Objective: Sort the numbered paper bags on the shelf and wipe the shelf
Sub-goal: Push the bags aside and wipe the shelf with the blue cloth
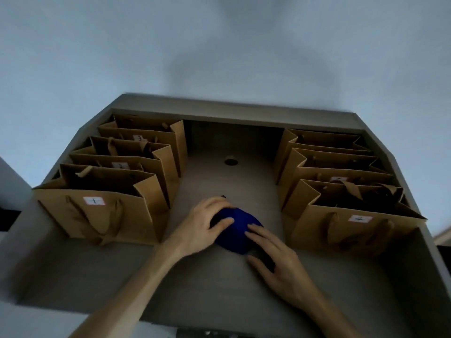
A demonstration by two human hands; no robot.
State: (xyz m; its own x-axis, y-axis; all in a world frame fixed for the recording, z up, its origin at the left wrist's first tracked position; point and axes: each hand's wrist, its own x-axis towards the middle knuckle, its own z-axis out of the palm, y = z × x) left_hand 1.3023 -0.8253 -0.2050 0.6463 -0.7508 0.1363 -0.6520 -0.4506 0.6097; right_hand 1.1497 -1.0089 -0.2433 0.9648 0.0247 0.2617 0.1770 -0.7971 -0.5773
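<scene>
A dark blue cloth [236, 231] lies bunched on the grey shelf [219, 284], in the gap between two rows of brown paper bags. My left hand [205, 224] presses on the cloth's left side with fingers curled over it. My right hand [275, 257] rests flat with its fingertips on the cloth's right edge. The left row of bags [97, 215] stands upright, three deep, each with a small white number label. The right row of bags [353, 230] stands likewise; its front bag carries a white label. The numbers are too blurred to read.
A round hole [230, 162] sits in the shelf surface near the back wall. The shelf has raised side walls [436, 252] and a back ledge [231, 113]. Bare shelf surface stretches in front of both bag rows toward the near edge.
</scene>
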